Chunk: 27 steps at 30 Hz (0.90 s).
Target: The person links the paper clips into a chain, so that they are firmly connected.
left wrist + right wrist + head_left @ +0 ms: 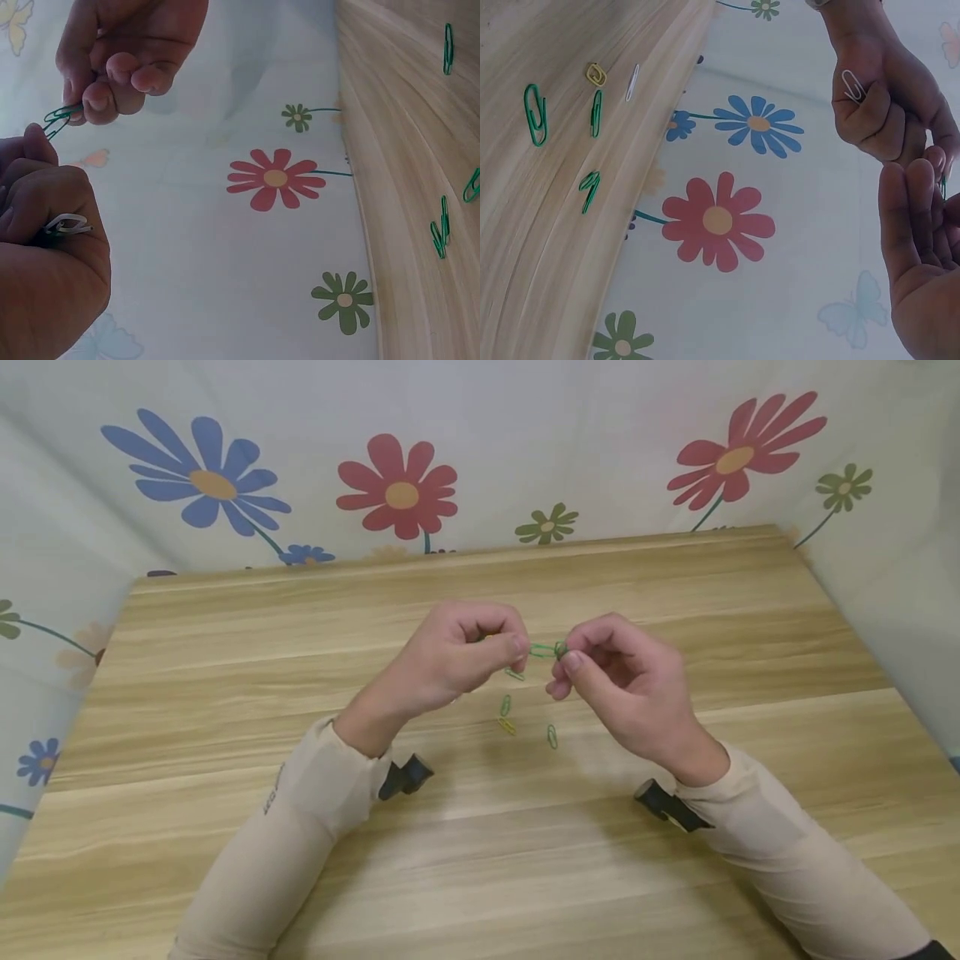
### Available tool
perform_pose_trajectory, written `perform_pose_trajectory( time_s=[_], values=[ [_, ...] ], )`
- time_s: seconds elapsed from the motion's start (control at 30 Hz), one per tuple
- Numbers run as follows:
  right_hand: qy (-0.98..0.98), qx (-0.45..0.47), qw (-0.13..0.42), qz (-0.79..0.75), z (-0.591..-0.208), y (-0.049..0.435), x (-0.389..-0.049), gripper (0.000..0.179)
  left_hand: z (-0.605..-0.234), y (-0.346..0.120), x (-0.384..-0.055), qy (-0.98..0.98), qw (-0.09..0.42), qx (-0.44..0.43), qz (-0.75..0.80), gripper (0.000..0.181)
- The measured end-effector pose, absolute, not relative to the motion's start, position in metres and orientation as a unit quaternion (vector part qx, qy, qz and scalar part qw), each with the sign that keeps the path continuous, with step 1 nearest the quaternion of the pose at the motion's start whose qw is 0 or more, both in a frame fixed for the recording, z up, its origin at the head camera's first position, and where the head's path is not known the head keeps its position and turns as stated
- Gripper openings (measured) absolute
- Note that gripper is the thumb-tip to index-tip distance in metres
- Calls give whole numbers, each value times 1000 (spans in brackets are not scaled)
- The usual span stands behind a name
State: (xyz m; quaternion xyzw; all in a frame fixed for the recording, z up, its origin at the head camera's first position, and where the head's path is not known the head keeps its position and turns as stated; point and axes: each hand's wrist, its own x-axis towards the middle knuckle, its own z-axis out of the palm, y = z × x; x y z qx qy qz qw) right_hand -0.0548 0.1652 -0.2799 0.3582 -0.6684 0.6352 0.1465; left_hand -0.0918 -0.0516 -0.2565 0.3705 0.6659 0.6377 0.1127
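Both hands are raised over the table, close together. My left hand pinches one end of a green paper clip between thumb and forefinger. A white paper clip pokes out of its curled fingers at the little-finger side. My right hand pinches a second green paper clip with thumb and index finger, right at the free end of the first; the two overlap there. Fingertips hide parts of both clips.
Below the hands lie loose paper clips on the wooden table: a yellow one, several green ones and a white one. A flowered curtain hangs behind the table's far edge.
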Motion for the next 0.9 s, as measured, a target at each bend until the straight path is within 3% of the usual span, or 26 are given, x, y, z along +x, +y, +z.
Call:
perform_pose_trajectory(
  time_s=[0.27, 0.47, 0.9],
  values=[
    [-694, 351, 145, 611, -278, 166, -51, 3, -260, -53, -91, 625, 135, 366, 676, 22],
    [-703, 331, 155, 610, -270, 174, -50, 13, -257, -53, -93, 635, 175, 359, 661, 33],
    [-686, 354, 151, 617, -252, 181, -50, 6, -262, -46, -97, 633, 301, 383, 601, 47]
  ],
)
